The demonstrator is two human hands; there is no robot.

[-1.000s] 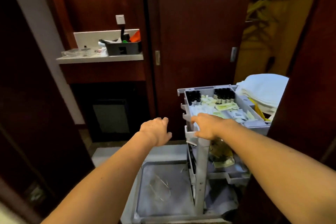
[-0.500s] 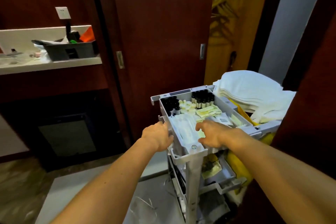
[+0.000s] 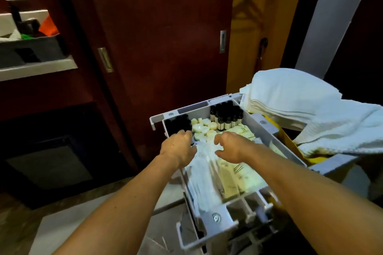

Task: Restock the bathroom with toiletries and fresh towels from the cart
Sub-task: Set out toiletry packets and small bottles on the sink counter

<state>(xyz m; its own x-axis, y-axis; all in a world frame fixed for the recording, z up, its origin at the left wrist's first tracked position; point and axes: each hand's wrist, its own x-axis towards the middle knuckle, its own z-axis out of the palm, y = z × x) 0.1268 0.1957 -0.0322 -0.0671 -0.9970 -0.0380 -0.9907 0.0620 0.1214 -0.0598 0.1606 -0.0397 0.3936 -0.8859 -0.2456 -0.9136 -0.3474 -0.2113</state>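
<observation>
Both hands, left [image 3: 178,148] and right [image 3: 232,147], hover with loosely curled, empty grips over the grey plastic cart tray [image 3: 262,128] of toiletries; pinch one clear-wrapped packet [image 3: 202,163], avoiding the dark bottles [image 3: 226,115].

Left hand [image 3: 178,149] fingertips hidden, packets [image 3: 204,174] blurred, perhaps wrapped, towels [image 3: 306,107] cut off right

cart tray [image 3: 262,128]: centre right | bottles [image 3: 227,115]: in tray, far right corner, more at far left | soaps [image 3: 202,127]: between the bottle groups | sachets [image 3: 244,178]: near half (partly under both hands) | towels [image 3: 294,103]: stacked right of tray | shelf [image 3: 37,68]: far left, holding a caddy [image 3: 31,50]
</observation>
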